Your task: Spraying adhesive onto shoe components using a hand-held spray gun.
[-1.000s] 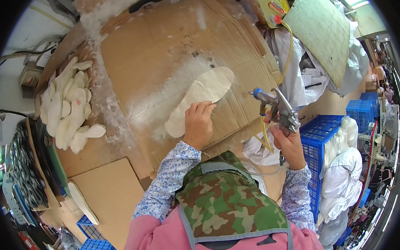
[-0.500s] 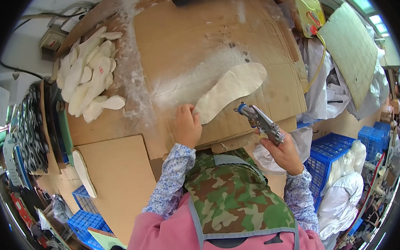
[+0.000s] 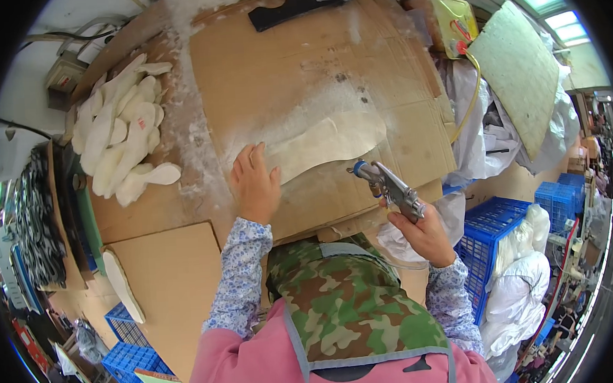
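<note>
A cream insole [image 3: 332,145] lies flat on the brown cardboard [image 3: 266,76], its narrow end to the left. Beside that end is my left hand [image 3: 256,184], open with the fingers stretched out; whether the fingertips touch the insole I cannot tell. My right hand [image 3: 426,234] is wrapped round a silver spray gun [image 3: 393,190] with a blue ring at its nozzle. The gun is just off the insole's near right edge, nozzle toward the upper left. Part of its handle is hidden by my fingers.
A heap of cream insoles [image 3: 123,132] lies at the far left. One insole [image 3: 123,284] rests on a lower cardboard sheet [image 3: 165,268]. A black strip [image 3: 300,8] lies at the back. Right stand a yellow container [image 3: 453,21] with a hose and a blue crate [image 3: 493,241].
My left hand has let go of the insole's end and its fingers have spread. The insole now lies flatter on the cardboard. My right hand keeps hold of the spray gun.
</note>
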The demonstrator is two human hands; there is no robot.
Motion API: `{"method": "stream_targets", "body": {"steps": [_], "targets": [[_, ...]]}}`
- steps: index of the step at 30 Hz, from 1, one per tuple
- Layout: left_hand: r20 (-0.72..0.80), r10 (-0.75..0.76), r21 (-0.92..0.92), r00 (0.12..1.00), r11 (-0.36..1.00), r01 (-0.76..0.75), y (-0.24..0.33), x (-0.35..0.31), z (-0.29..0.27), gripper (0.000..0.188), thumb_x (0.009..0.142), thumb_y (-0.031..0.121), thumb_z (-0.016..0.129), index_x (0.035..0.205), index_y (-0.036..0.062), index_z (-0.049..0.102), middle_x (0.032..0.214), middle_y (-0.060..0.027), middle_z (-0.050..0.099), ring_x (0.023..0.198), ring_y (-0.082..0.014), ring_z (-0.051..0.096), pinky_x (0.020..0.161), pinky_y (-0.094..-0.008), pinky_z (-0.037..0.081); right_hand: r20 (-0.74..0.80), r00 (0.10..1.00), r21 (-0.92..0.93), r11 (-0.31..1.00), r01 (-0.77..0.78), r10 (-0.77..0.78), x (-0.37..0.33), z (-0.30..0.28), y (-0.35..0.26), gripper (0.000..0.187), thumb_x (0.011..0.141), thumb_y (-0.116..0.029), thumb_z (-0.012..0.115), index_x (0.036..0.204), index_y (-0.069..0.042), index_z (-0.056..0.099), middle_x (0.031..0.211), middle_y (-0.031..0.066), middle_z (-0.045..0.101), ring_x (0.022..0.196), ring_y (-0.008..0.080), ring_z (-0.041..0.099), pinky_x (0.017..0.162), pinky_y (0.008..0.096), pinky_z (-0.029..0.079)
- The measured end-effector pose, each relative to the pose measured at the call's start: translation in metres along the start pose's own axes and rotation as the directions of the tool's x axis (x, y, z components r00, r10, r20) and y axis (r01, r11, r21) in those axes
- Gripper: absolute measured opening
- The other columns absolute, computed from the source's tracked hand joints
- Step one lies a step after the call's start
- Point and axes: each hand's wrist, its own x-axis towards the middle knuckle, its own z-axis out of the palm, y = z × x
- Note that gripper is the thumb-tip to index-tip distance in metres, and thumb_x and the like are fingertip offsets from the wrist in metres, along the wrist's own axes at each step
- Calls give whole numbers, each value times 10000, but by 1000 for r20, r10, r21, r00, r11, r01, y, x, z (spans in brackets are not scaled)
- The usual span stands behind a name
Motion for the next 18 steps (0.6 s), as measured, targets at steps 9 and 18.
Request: {"method": "stream_targets", "body": {"steps": [9, 18], "targets": [[216, 643, -95, 734, 762, -640, 106, 46, 106, 633, 840, 238, 586, 1412, 93, 356, 1501, -105, 271, 1395, -306, 209, 1122, -535, 130, -291, 943, 298, 952, -70, 161, -22, -18, 17, 237, 891, -37, 572, 1123, -36, 622, 653, -98, 454, 532, 1, 320, 460, 201, 226], [-40, 541, -226, 840, 814, -535, 91, 35, 71, 614, 833, 114, 541, 1417, 97, 350, 1505, -110, 265, 1398, -316, 210, 1119, -530, 128, -287, 957, 171, 985, 14, 36, -11, -22, 28, 230, 888, -49, 574, 1108, 9, 613, 792, -36, 590, 680, 52, 479, 603, 229, 405]]}}
